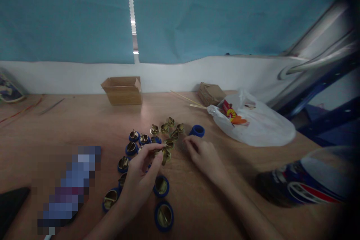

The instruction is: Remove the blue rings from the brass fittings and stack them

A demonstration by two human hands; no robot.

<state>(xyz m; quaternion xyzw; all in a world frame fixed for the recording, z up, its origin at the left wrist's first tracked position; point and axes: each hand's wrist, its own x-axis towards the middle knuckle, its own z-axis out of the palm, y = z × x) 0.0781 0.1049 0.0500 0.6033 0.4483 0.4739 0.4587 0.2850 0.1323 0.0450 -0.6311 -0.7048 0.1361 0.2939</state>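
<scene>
My left hand [142, 178] pinches a small gold-coloured metal piece [164, 156] between thumb and forefinger, above the wooden table. My right hand [205, 155] is to the right of it, fingertips pressed together; whatever they hold, if anything, is too small to make out. Just beyond the right hand lies an empty blue ring [197, 131]. Loose gold cup-like pieces with upright tabs, such as this gold piece [154, 129], cluster ahead of the hands. Several more sit inside blue rings, like this ringed piece [164, 215], around my left hand, which partly hides some.
An open cardboard box [123, 93] stands at the back, near a crumpled brown box [210, 93] and thin sticks [185, 97]. A white plastic bag [270, 123] and a Pepsi bottle [298, 183] lie right. A pixelated object [69, 187] with a white cable lies left.
</scene>
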